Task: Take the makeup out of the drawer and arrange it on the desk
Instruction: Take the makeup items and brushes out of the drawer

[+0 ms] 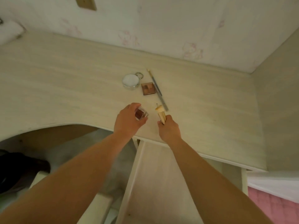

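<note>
Pale wood-grain desk (64, 88). At frame centre: round white compact (130, 81), square brown palette (148, 88), slim pencil (157, 90).

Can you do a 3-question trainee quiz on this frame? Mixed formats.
1. True or false: the left hand holds a clear case with brown contents.
2. What does the right hand grip? A) a round tin B) brushes C) a key ring
3. Fill in: on the desk, the brown compact lies between the round tin and the long ____.

Key: 1 true; 2 B; 3 pencil. The drawer below stands open, with no makeup visible in the part shown.
</note>
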A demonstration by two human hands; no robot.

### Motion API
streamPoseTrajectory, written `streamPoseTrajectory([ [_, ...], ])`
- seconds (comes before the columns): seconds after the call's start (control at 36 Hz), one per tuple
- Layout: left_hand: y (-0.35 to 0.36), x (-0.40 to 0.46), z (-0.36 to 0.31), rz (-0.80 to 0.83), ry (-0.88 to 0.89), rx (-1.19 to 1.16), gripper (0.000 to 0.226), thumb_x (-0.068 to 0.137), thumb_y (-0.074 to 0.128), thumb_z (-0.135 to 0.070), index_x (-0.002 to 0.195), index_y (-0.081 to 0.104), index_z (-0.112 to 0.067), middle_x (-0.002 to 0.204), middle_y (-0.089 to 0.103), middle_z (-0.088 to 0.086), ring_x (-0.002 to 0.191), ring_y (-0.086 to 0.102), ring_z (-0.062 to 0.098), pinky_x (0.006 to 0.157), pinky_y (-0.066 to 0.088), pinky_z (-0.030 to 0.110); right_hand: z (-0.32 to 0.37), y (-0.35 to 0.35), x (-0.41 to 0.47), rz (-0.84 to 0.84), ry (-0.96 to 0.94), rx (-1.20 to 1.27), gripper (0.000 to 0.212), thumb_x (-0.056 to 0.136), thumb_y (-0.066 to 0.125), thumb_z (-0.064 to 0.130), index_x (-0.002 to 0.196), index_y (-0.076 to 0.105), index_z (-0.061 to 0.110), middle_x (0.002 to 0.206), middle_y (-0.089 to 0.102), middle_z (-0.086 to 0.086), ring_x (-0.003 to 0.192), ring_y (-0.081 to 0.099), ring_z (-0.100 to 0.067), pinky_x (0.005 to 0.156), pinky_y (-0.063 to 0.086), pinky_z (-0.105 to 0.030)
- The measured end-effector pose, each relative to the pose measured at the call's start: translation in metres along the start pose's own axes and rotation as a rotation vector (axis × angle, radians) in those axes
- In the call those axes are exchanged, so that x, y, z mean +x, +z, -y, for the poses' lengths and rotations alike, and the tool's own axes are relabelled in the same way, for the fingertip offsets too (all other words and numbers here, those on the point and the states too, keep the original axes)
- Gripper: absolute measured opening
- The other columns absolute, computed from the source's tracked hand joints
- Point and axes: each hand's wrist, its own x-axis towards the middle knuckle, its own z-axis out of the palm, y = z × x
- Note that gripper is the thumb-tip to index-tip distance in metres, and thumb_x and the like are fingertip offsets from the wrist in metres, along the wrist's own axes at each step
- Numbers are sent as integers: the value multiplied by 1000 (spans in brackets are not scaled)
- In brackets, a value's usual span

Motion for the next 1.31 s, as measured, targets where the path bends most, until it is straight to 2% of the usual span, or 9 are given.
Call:
streamPoseTrajectory([
  [0.14,-15,47,29,3,39,28,55,80,70,-31,129,51,-17,122,59,6,107,57,25,90,43,32,25,28,36,-21,-16,-309,21,97,39,22,117,42,15,107,60,-10,95,60,-30,69,41,-32],
  [0.22,-19,74,43,0,64,46,55,81,68,-31,131,50,-16,123,58,6,107,57,24,88,42,30,38,37,58,-98,-57,-416,26,96,40,15,121,41,19,107,58,-6,91,60,-27,66,41,-31],
  [0.39,-19,121,59,-61,115,54,55,82,67,-33,132,50,-16,126,57,5,109,55,25,88,40,29,52,52,92,-272,-149,-562,23,97,39,16,119,43,18,114,54,-6,103,53,-27,70,38,-32],
  [0.5,-16,148,62,-73,191,61,56,81,67,-30,132,51,-14,125,57,9,109,56,29,88,44,35,53,56,113,-337,-181,-589,32,98,38,21,130,39,17,123,51,-9,113,46,-30,90,37,-37],
  [0.64,-9,171,61,-35,273,93,55,84,64,-32,134,49,-15,127,56,8,112,54,28,93,44,41,55,51,129,-349,-193,-634,48,93,38,52,127,41,18,123,49,-11,114,45,-31,92,37,-40],
  [0.72,-3,180,66,-13,300,92,52,86,62,-31,134,49,-15,123,58,8,108,53,28,92,44,43,54,49,132,-352,-206,-679,56,91,32,61,127,38,19,123,48,-10,113,46,-31,91,38,-41],
  [0.97,12,183,76,-3,373,91,52,91,56,-30,140,41,-20,131,49,8,122,41,29,96,41,39,55,48,133,-373,-207,-698,45,96,24,50,133,36,26,124,40,-10,111,37,-29,94,32,-40],
  [1.14,12,183,70,23,302,109,52,92,53,-35,141,37,-29,138,38,7,128,29,29,101,35,37,53,47,133,-371,-214,-709,52,96,22,52,141,30,27,135,34,-9,120,34,-29,102,28,-41],
  [1.31,10,183,63,40,237,105,53,92,52,-35,141,35,-32,139,35,6,129,28,29,102,34,37,56,45,134,-344,-184,-743,59,95,21,55,144,25,23,136,34,-9,119,34,-30,100,30,-41],
])
